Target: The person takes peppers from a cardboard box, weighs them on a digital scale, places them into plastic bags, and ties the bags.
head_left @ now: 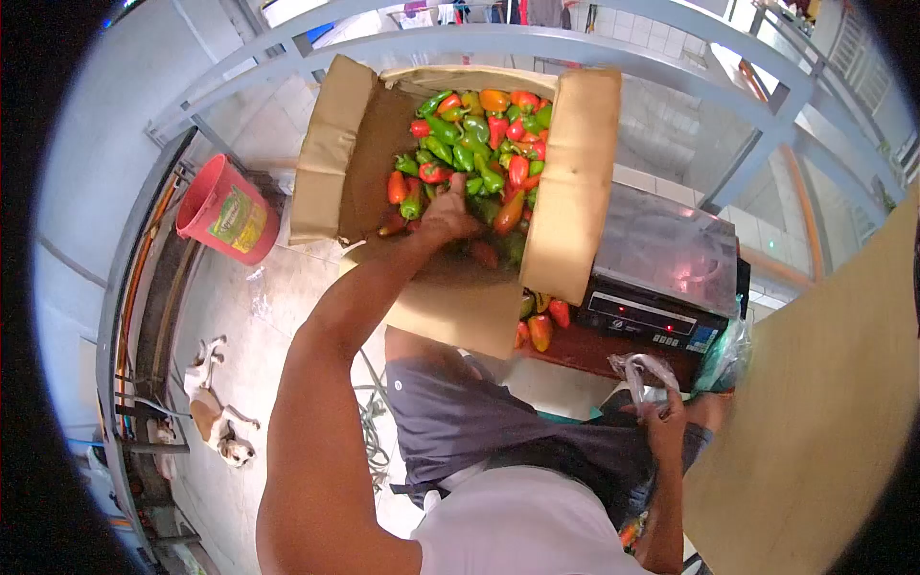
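An open cardboard box (326, 158) holds many red, green and orange peppers (470, 144). My left hand (448, 213) reaches into it among the peppers; its fingertips are partly hidden, and what they hold, if anything, cannot be made out. Over my lap, at the lower right, my right hand (663, 420) is closed on a clear plastic bag (647, 369). Beside the box stands a digital scale (661, 259) with a flat metal top and lit red lights. A few more peppers (540, 333) lie under the box's right front flap.
A red bucket (228, 211) stands at the left. On the tiled floor lies a white and brown dog (213, 414). Metal railings (537, 43) run behind the box. A large cardboard panel (824, 402) fills the right side, near a greenish plastic bag (725, 355).
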Motion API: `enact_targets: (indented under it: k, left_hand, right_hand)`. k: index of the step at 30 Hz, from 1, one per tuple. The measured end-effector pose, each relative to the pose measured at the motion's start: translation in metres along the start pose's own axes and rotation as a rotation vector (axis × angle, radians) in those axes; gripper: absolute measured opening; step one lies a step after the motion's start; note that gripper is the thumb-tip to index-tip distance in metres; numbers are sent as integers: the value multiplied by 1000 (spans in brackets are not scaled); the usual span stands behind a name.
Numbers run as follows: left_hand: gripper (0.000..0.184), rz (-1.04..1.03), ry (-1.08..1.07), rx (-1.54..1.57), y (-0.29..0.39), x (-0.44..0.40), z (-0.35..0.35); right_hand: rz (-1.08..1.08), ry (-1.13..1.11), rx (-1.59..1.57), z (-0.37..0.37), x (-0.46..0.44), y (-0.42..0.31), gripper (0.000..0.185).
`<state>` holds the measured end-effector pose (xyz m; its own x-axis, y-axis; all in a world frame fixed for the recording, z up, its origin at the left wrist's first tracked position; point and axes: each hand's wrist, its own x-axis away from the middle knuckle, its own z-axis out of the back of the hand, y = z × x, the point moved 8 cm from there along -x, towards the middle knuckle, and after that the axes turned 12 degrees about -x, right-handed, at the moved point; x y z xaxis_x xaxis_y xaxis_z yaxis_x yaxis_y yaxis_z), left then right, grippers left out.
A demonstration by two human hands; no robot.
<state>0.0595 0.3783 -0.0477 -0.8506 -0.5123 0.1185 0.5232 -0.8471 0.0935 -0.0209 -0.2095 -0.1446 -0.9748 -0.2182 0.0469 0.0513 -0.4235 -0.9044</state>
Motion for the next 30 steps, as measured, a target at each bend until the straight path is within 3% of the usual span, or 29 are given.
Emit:
enact_targets:
  k: [3,4,5,7,10,11,12,13,15,16,18,21,23,24,25,26,27,29,30]
  left_hand:
    - [94,63,-336,533,-4,35,49]
    - [71,43,-79,690,-39,-7,17]
    - [67,55,-177,853,-40,1,22]
    - [61,87,-373,1174,-31,34,53]
    - [52,-19,-425,1426,-23,59,80]
    - [48,-63,-345,1479,-9,84,107]
    - [50,-234,-414,1611,7,98,119]
    - [56,-280,-440,1705,22,123,132]
    - [72,-386,-580,1946,61,172,137]
    - [83,-430,-767,2053,84,197,130]
    - [96,-518,-903,1862,129,235,102]
    - [87,-313,-1029,1665,183,283,26]
    - [82,-182,-1242,1664,194,315,-39]
    - [80,-145,-1274,1630,198,333,-59]
    - [78,-113,-1307,1595,200,347,-77]
    - [74,-239,-1365,1549,200,360,-87]
    - [73,-180,-1365,1491,197,365,-90]
    - [73,-68,-1342,1376,189,372,-86]
    - [73,-110,-1294,1304,185,371,-83]
  right_hand:
    - [-144,10,-145,-3,5,-13,53]
    - [-191,23,-204,-4,8,-19,55]
    - [-232,31,-277,-5,10,-24,56]
    - [-183,41,-279,-9,4,-31,58]
    - [94,54,-137,-19,-15,-90,60]
    - [207,46,-82,-25,-23,-107,60]
    - [306,43,-23,-29,-26,-117,59]
    - [327,50,81,-35,-31,-119,56]
    - [254,24,137,-42,-32,-129,56]
    - [196,-14,160,-49,-32,-120,58]
    - [130,-110,161,-65,-23,-113,62]
    - [29,-336,66,-84,6,-137,71]
    - [-137,-536,-51,-85,34,-153,79]
    - [-177,-537,-213,-86,49,-134,85]
    - [-190,-525,-179,-80,56,-131,84]
    - [-203,-515,-144,-72,63,-131,82]
    - [-215,-508,-110,-67,71,-130,81]
    - [-125,-451,-125,-65,78,-128,75]
    - [-71,-427,-133,-66,79,-133,73]
